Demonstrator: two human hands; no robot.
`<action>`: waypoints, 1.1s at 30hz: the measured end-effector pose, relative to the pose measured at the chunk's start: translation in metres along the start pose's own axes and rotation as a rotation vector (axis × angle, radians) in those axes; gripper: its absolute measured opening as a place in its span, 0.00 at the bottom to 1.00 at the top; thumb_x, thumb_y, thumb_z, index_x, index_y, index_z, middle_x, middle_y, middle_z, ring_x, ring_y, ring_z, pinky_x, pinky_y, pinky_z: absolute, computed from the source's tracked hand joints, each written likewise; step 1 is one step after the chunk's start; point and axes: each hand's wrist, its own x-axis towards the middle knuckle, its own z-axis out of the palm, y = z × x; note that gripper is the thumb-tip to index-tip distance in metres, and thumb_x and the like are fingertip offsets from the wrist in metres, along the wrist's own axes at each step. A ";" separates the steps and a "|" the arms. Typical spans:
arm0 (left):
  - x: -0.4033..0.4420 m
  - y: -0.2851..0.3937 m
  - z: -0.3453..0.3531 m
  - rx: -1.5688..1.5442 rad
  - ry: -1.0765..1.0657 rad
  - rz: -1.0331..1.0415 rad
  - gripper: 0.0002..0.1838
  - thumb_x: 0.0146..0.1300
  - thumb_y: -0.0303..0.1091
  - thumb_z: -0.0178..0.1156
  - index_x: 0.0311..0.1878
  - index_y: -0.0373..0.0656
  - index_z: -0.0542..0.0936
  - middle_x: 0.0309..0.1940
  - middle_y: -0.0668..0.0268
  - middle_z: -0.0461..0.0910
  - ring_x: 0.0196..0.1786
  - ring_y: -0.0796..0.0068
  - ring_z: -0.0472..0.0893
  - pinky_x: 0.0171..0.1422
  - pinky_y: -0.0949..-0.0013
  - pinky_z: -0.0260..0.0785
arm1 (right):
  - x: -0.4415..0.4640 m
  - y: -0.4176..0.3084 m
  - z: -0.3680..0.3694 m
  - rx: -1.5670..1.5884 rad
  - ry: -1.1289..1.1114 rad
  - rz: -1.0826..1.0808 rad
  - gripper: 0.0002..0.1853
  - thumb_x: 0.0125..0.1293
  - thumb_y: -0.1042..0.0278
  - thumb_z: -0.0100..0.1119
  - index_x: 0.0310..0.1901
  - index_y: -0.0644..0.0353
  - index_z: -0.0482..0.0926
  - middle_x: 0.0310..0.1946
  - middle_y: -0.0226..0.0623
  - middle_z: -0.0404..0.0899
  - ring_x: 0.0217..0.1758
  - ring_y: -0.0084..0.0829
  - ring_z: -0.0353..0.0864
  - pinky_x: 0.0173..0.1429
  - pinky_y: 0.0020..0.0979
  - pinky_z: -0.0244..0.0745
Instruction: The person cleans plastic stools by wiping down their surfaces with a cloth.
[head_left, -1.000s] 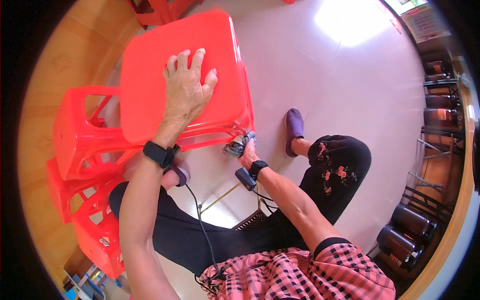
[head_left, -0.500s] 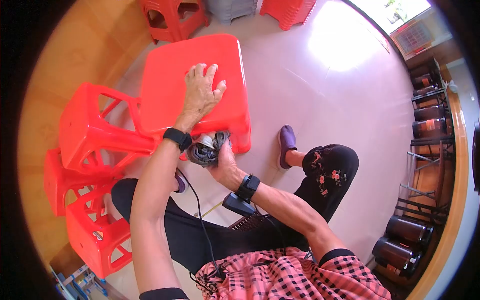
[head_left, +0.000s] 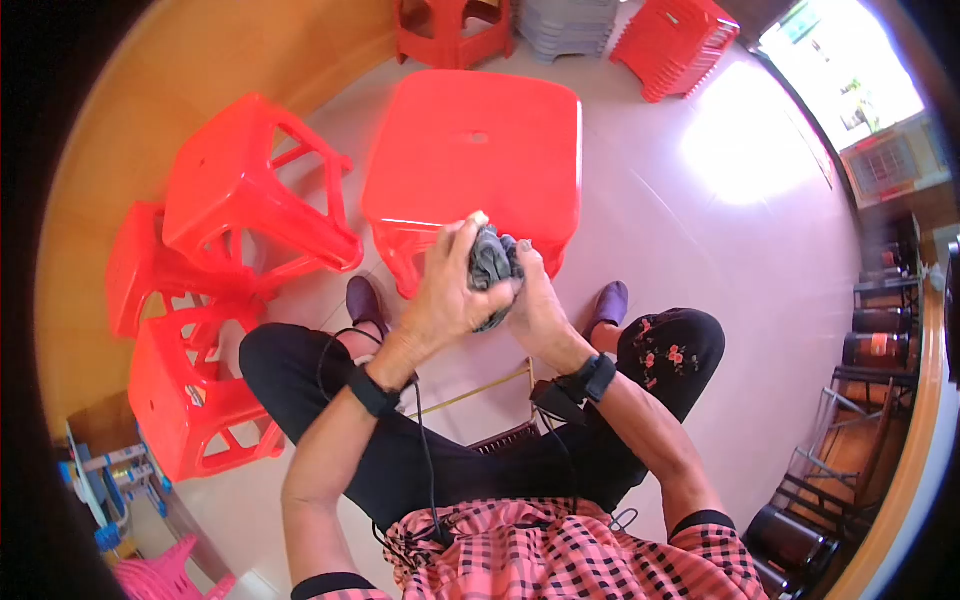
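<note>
At left stand three red stools (head_left: pixel 205 190); our left hand (head_left: pixel 438 298) squeezes the cloth (head_left: pixel 491 258) into the grip of our right hand (head_left: pixel 541 312), by the near edge of the middle stool (head_left: pixel 470 165). The cloth is bunched; how much work is done or left, we cannot tell.

No text, label or number is legible.

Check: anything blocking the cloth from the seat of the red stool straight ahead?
Nothing visible. The left hand and right hand clasp the cloth by the near edge of the red stool, with no other object between; whether cloth and stool touch, I can't tell.
</note>
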 end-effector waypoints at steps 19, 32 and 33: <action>-0.024 0.003 0.076 -1.291 0.339 -0.570 0.20 0.60 0.33 0.63 0.51 0.39 0.67 0.35 0.69 0.74 0.37 0.80 0.75 0.43 0.73 0.71 | 0.081 -0.080 0.003 -1.516 0.136 -1.021 0.10 0.65 0.63 0.58 0.32 0.62 0.77 0.22 0.43 0.76 0.24 0.39 0.78 0.31 0.37 0.70; -0.027 -0.139 0.067 -0.828 0.871 -0.666 0.14 0.56 0.31 0.64 0.44 0.40 0.73 0.36 0.66 0.77 0.36 0.76 0.76 0.43 0.70 0.71 | 0.080 -0.073 -0.005 -1.515 0.163 -0.997 0.06 0.63 0.68 0.60 0.34 0.61 0.78 0.17 0.30 0.71 0.19 0.18 0.67 0.27 0.26 0.64; -0.027 -0.138 0.065 -0.832 0.867 -0.674 0.14 0.56 0.31 0.64 0.44 0.40 0.73 0.36 0.66 0.77 0.36 0.76 0.76 0.43 0.70 0.71 | 0.077 -0.074 -0.002 -1.540 0.175 -0.976 0.05 0.61 0.68 0.61 0.33 0.60 0.78 0.20 0.33 0.74 0.21 0.23 0.72 0.29 0.28 0.68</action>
